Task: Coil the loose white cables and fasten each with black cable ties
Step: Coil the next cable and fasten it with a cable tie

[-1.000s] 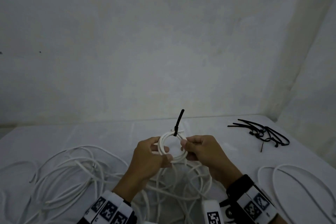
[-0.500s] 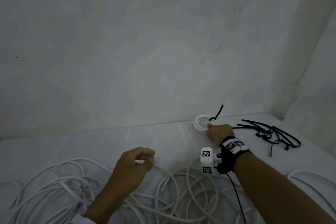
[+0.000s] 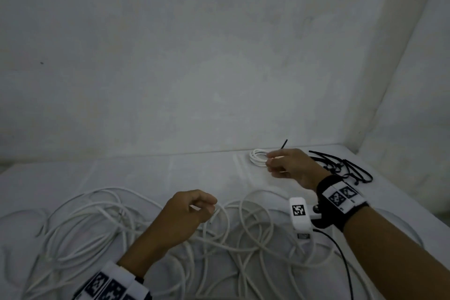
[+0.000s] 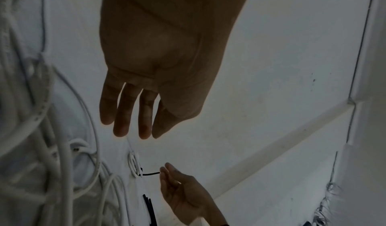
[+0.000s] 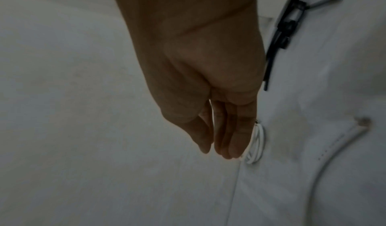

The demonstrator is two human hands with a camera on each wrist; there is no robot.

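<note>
White cloth covers the table (image 3: pixel 146 173) set against pale walls. At its far edge the right hand (image 3: pixel 292 165) hovers just beside the small tied coil (image 3: pixel 258 157), fingers loosely extended and holding nothing; the black tie tail (image 4: pixel 150 173) sticks out towards its fingertips. Nearer, the left hand (image 3: pixel 187 212) hangs relaxed and empty above the loose white cables (image 3: pixel 97 221). Spare black cable ties (image 3: pixel 345 165) lie right of the coil.
</note>
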